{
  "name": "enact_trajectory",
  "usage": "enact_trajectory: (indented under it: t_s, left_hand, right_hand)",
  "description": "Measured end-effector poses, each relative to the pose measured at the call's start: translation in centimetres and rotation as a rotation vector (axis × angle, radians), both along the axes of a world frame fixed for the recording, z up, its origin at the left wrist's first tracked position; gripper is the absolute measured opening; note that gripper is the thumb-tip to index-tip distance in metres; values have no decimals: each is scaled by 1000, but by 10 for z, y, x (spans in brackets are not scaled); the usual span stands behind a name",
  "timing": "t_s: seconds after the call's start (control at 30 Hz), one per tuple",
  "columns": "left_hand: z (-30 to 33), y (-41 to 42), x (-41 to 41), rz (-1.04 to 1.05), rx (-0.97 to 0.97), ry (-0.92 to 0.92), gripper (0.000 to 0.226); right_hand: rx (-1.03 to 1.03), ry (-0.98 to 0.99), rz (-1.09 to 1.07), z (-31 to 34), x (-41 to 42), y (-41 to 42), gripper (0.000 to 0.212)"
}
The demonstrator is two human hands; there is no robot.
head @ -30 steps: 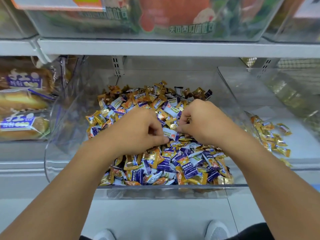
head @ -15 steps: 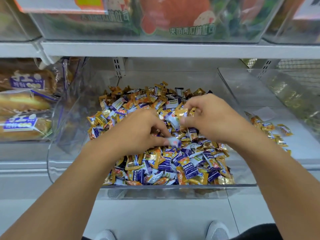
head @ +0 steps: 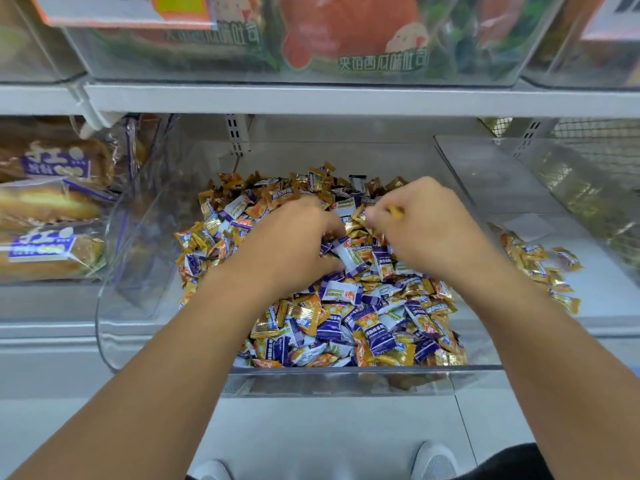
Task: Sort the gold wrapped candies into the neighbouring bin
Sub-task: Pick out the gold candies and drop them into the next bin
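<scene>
while both hands work over the heap, the clear bin [head: 346, 375] on the shelf [head: 311, 100] holds a mixed pile of candies [head: 346, 306] in gold, purple and white wrappers, banked from its near wall up toward the far side. the left hand [head: 287, 247] lies on the middle of the pile with its fingers curled down into the wrappers; what its grip has hold of, if anything, i cannot tell, as the fingertips are buried. the right hand [head: 426, 233] is just beside it to the right, fingers bent, pinching a gold wrapped candy [head: 396, 211] between thumb and forefinger at the far edge of the hand, lifted slightly above the pile. to the right, past a clear divider wall, the neighbouring bin [head: 519, 188] holds a small scatter of gold candies [head: 540, 268] along its left side, well apart from the hands. to the left of the candy bin sit bagged bread loaves [head: 48, 209] with purple labels. on the shelf above are packages with red and green print [head: 346, 36]. at the near bottom edge show two white shoe tips [head: 434, 459].
</scene>
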State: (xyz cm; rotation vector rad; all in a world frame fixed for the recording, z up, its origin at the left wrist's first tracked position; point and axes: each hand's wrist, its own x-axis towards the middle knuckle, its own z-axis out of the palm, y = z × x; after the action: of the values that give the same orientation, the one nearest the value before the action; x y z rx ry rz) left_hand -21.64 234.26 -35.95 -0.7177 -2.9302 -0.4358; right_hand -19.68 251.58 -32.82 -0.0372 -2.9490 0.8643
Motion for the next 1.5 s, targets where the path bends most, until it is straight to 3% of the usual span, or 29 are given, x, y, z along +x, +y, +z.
enact_trajectory:
  t_s: [0.07,0.13,0.23,0.4,0.53,0.63,0.73,0.8,0.9,0.97,1.07,1.13,1.2,1.27,1.33,1.37,1.43,1.5]
  left_hand:
    - [1,7,1,42,-68,33,46]
    - [0,10,2,93,-98,53,46]
    - [0,12,4,169,-89,38,46]
    - [-3,13,5,207,-96,49,37]
    - [0,7,6,214,73,-40,21]
    - [10,-4,6,239,243,-117,18]
    - [22,-20,9,320,611,-310,11]
    - [25,-29,11,385,749,-403,6]
    - [29,-34,11,426,1042,-630,5]
    - [33,-33,11,426,1354,-837,12]
    - [39,-34,15,378,1724,-1010,29]
    - [39,-35,16,363,1859,-1055,29]
    - [37,-33,14,373,1836,-1036,17]
    - [30,-30,7,415,1631,-900,13]
    - [23,-26,3,463,1309,-632,18]
    - [19,-24,2,466,1117,-458,21]
    - [13,-21,4,426,754,-114,19]
    - [12,-19,4,382,480,52,21]
  right_hand:
    - [247,7,60,-8,-2,-2,17]
    - [329,-87,128,-13,-2,-6,11]
    - [445,-108,173,-17,-1,-8,19]
    - [511,-82,178,-15,-1,-10,18]
    - [436,-102,189,-11,3,-6,27]
    - [170,-85,122,5,5,1,26]
    - [-226,-175,43,19,10,6,27]
    - [-479,-272,-19,21,12,6,35]
    - [-1052,-464,-106,19,7,5,15]
    - [-1358,-602,-137,22,8,3,24]
    - [-1543,-633,-204,19,8,3,33]
    - [-1596,-605,-256,17,5,-1,34]
    - [-1400,-482,-262,15,0,-3,35]
    - [-728,-214,-207,11,-6,-3,25]
    - [-23,10,-111,4,-10,-3,18]
    - [188,24,-100,2,-11,-5,21]
    - [388,-48,-119,-5,-12,-8,34]
    - [456,-48,-123,-11,-12,-11,37]
